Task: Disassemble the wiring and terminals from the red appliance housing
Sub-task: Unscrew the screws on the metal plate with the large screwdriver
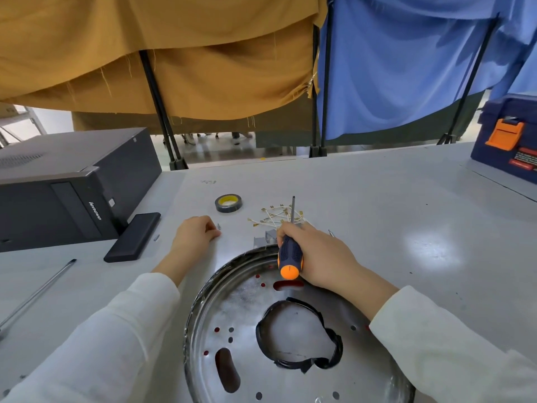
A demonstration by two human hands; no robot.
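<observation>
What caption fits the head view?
Right hand grips screwdriver above metal base plate; left hand rests beside screws.

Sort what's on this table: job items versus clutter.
Job: metal plate, screwdriver in right hand, loose wires, screws by left hand.
Clutter: tape roll, computer, toolbox, rod.

The right hand (316,254) is curled round a screwdriver handle (289,255), shaft pointing away from the person. The left hand (193,234) rests knuckles-up on the table, fingers loosely curled, thumb and fingertips together. Both forearms wear white sleeves (116,338).
</observation>
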